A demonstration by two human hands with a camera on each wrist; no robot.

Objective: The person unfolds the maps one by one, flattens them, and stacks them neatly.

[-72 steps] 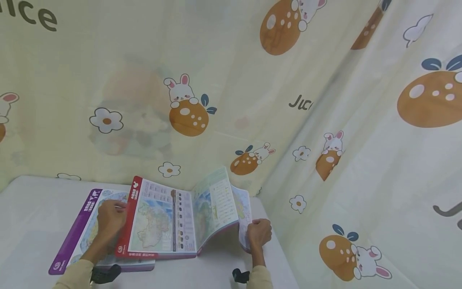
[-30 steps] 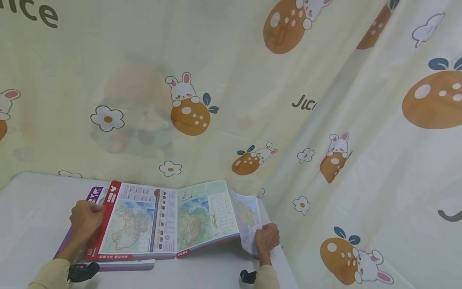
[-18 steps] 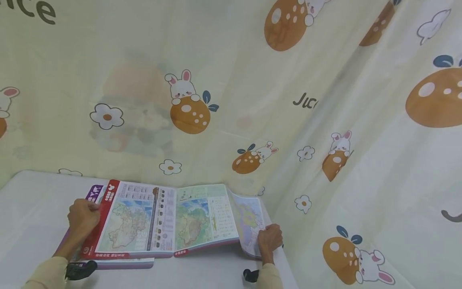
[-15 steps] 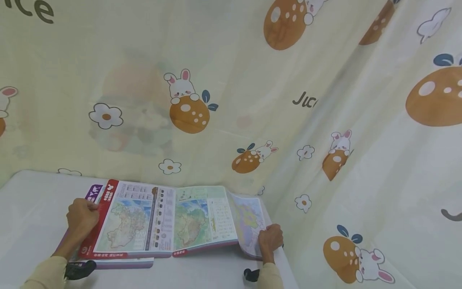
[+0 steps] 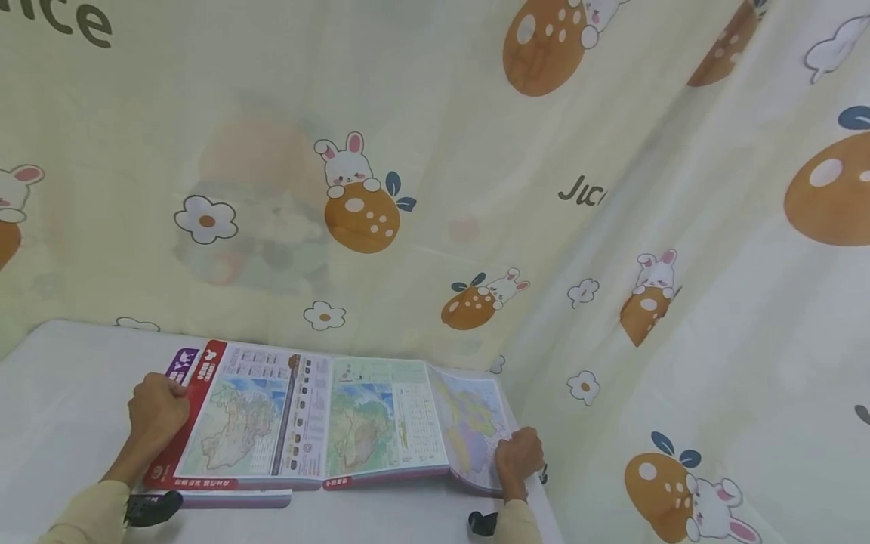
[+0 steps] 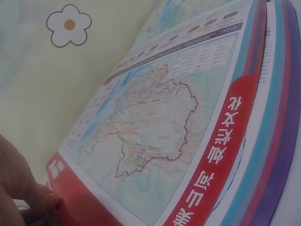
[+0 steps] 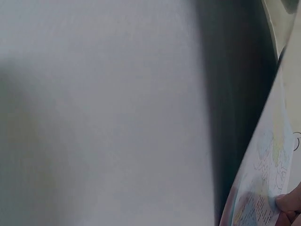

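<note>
A folding map [image 5: 360,423] with a red border is spread out over the table in three panels. My left hand [image 5: 158,412] pinches its red left edge; in the left wrist view the fingertips [image 6: 47,200] sit at that edge. My right hand [image 5: 519,457] grips the right edge of the purple-and-green end panel [image 5: 469,419], and the right wrist view shows a thumb [image 7: 288,201] pressed on the printed face. Under the left panel lies a second map, with a purple border [image 5: 182,364], mostly covered.
The white table [image 5: 61,393] ends at the right just past my right hand. A curtain [image 5: 258,91] printed with rabbits and flowers hangs behind the table and along its right side.
My left hand moved left and my right hand moved right, both holding the red-bordered map. Its raised middle fold came down, and the panels now lie much flatter over the purple-bordered map.
</note>
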